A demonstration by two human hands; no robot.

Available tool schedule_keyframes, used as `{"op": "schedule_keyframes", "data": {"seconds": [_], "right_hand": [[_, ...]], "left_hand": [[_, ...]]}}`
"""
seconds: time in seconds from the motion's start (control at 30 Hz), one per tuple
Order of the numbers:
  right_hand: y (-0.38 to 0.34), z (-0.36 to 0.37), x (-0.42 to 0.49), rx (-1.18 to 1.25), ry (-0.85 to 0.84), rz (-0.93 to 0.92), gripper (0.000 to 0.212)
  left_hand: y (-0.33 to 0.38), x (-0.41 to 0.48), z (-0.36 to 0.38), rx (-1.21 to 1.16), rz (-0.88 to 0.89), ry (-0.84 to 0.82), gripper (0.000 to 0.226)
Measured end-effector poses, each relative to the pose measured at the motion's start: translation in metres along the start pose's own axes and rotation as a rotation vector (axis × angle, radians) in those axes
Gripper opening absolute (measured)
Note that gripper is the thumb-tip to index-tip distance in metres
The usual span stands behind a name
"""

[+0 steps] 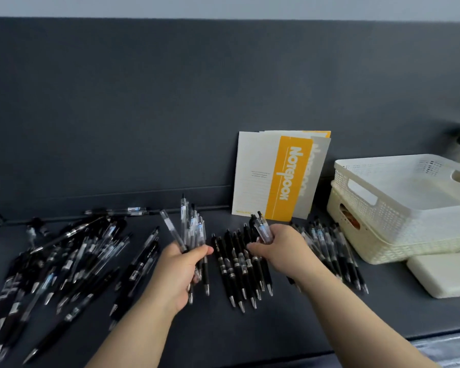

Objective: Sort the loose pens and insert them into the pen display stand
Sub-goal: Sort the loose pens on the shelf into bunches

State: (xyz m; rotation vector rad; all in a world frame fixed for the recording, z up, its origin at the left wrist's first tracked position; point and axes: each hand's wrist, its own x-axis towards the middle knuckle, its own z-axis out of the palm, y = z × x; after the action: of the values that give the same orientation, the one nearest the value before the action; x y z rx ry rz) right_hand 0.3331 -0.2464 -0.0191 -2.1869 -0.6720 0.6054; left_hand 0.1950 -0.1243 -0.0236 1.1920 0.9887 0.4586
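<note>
A: Obs., left to right. Loose pile [64,264] at the far left of the table [250,330], unsorted, barrels crossing every way.

B: And the left hand [182,272]?

A: Clamped round a bundle of clear pens [193,227]. They fan out, clicker ends up and away from the person, tips down through the fist.

B: Between the hands?

A: A row of black pens [239,272] flat on the table, side by side. Long axes run near to far, tips toward the person.

B: Right hand [279,252]?

A: Fingers pinched on a clear pen [263,231] — possibly two, the blur prevents a count. The barrel stands up and leans left, over the far end of the black row. A second row [335,253] lies just right of that wrist, same lay.

B: So what does the next move depend on?

A: My reading: the pinched pen matches the bundle, which lies to its left across the black row, roughly parallel to it. The right hand carries, the left would receive. Display stand not in view — only notebooks [276,176] and baskets [409,205] further right.
</note>
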Motion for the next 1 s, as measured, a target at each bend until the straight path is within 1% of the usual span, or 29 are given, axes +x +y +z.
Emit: {"op": "schedule_keyframes", "data": {"seconds": [0.07,0.13,0.2,0.27,0.33,0.4,0.47,0.5,0.57,0.63,0.7,0.8,0.87,0.9,1.0], "right_hand": [[-0.003,0.009,0.006,-0.098,-0.017,-0.006,0.041],[-0.002,0.017,0.01,-0.173,-0.021,-0.028,0.04],[0.0,0.019,0.012,-0.188,-0.022,-0.038,0.036],[0.002,0.017,0.012,-0.146,-0.03,-0.042,0.031],[0.004,0.015,0.009,-0.014,-0.003,-0.069,0.021],[0.001,0.014,0.004,0.205,-0.008,-0.093,0.014],[-0.003,0.015,-0.003,0.432,-0.077,-0.086,0.015],[-0.004,0.016,-0.006,0.506,-0.114,-0.081,0.016],[-0.005,0.018,-0.012,0.572,-0.169,-0.09,0.018],[-0.003,0.016,-0.017,0.621,-0.186,-0.092,0.017],[-0.001,0.009,-0.021,0.709,-0.159,-0.055,0.013],[0.005,-0.006,-0.024,0.792,-0.098,-0.002,0.019],[0.013,-0.019,-0.023,0.729,-0.033,0.032,0.023],[0.018,-0.028,-0.022,0.626,0.026,0.049,0.026],[0.033,-0.057,-0.016,0.137,0.217,0.025,0.03]], "left_hand": [[-0.004,0.001,-0.002,0.035,-0.007,0.018,0.008],[-0.006,0.001,-0.003,0.043,-0.017,0.014,0.01],[-0.006,0.002,-0.004,0.028,-0.029,-0.002,0.013],[-0.004,0.001,-0.004,-0.014,-0.063,-0.042,0.013],[-0.002,0.0,-0.002,-0.08,-0.103,-0.11,0.012],[0.0,-0.003,0.002,-0.137,-0.124,-0.191,0.011],[0.003,-0.007,0.01,-0.181,-0.127,-0.258,0.013],[0.004,-0.01,0.015,-0.19,-0.12,-0.286,0.016],[0.004,-0.016,0.026,-0.181,-0.1,-0.357,0.021],[0.003,-0.02,0.036,-0.135,-0.081,-0.428,0.024],[0.002,-0.021,0.043,-0.103,-0.077,-0.463,0.024],[0.0,-0.018,0.053,-0.11,-0.116,-0.457,0.02],[0.001,-0.016,0.06,-0.13,-0.152,-0.435,0.017],[0.001,-0.016,0.064,-0.136,-0.169,-0.43,0.016],[0.0,-0.015,0.075,-0.137,-0.184,-0.417,0.016]]}}
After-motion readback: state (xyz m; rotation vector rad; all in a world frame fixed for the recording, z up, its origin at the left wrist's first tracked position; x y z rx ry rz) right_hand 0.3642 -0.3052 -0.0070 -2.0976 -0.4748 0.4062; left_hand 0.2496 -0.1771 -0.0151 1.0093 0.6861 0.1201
